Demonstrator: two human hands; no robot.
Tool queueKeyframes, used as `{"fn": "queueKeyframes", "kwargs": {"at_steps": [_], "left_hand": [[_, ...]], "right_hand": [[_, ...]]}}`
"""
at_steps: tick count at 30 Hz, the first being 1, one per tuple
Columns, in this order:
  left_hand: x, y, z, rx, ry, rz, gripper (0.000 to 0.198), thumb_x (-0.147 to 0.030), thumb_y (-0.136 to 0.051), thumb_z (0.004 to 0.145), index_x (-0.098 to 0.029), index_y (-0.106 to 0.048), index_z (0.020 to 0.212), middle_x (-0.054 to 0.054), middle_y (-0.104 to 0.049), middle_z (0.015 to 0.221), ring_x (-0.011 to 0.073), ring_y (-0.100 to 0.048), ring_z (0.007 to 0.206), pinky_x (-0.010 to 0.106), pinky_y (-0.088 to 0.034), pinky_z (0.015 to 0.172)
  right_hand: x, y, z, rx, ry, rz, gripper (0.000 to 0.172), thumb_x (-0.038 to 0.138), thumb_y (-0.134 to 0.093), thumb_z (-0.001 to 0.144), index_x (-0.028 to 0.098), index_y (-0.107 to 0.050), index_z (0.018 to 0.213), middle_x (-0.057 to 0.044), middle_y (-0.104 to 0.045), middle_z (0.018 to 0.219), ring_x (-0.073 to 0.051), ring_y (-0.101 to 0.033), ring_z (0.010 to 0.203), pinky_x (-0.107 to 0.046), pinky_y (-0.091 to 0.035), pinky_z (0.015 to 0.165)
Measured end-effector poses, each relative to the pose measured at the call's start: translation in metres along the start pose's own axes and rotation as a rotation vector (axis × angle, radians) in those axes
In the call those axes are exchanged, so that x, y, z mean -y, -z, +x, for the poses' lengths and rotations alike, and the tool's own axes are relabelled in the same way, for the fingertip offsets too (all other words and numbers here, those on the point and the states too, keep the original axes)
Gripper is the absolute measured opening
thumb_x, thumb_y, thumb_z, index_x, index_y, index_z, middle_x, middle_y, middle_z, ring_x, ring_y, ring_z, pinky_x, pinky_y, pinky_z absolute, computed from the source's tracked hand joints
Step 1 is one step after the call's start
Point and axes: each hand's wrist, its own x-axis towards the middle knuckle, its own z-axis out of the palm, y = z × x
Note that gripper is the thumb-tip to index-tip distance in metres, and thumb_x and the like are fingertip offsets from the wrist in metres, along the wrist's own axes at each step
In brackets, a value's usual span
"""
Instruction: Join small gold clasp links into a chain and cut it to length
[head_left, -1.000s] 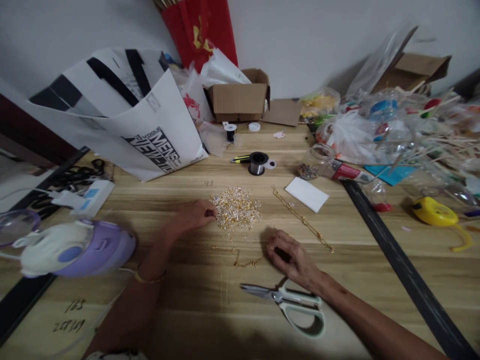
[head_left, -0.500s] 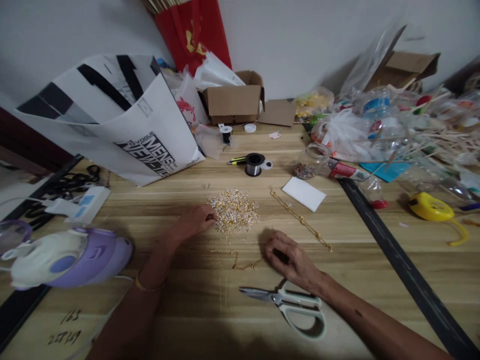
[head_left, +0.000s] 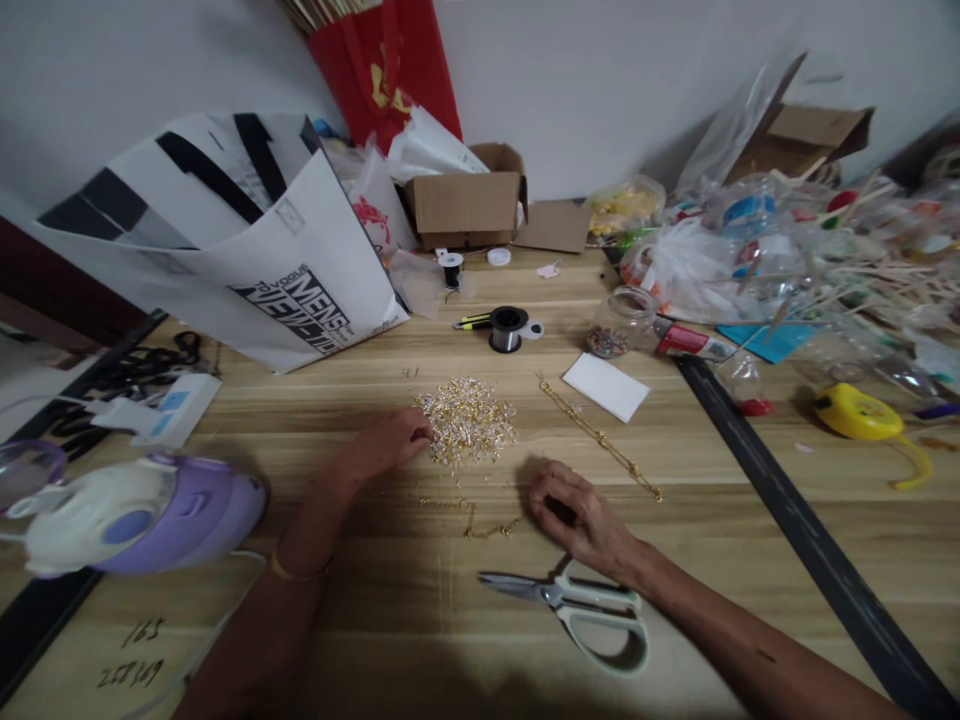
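A heap of small gold and silver beads and findings lies on the wooden table. My left hand rests at the heap's left edge, its fingers curled in; whatever they hold is hidden. To the lower right, my right hand rests on the table with thumb and fingers bent together, and I cannot make out what is between them. A short gold chain runs from below the heap up to the right hand's fingertips. A longer gold chain lies to the right. Scissors with pale handles lie just below the right hand.
Behind the heap are a wire spool, a folded white paper and a jar of beads. A yellow tape measure sits right, near plastic clutter. On the left stand a purple-and-white bottle and a large white bag.
Both hands keep nearly the same place and pose. The view has shifted very slightly; nothing on the table has visibly moved.
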Motion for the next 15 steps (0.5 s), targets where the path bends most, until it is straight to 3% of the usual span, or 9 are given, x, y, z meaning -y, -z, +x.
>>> {"fn": "queueKeyframes", "kwargs": {"at_steps": [8, 15], "left_hand": [[0.001, 0.000, -0.001, 0.021, -0.019, 0.010, 0.015, -0.018, -0.047, 0.077, -0.016, -0.058, 0.068, 0.002, -0.058, 0.071, 0.0153, -0.051, 0.067, 0.025, -0.036, 0.064], [0.001, 0.012, -0.003, -0.052, 0.067, -0.144, 0.015, -0.023, -0.049, 0.077, -0.015, -0.061, 0.075, 0.001, -0.061, 0.070, 0.0129, -0.053, 0.063, 0.023, -0.038, 0.061]], "right_hand": [[0.000, 0.001, 0.000, 0.015, -0.003, 0.019, 0.013, 0.017, -0.047, 0.088, 0.019, -0.050, 0.075, -0.005, -0.052, 0.077, -0.017, -0.048, 0.075, -0.029, -0.041, 0.066], [0.002, 0.002, 0.000, 0.022, -0.016, 0.022, 0.014, 0.017, -0.046, 0.088, 0.018, -0.050, 0.075, -0.005, -0.052, 0.078, -0.017, -0.049, 0.076, -0.030, -0.040, 0.068]]}}
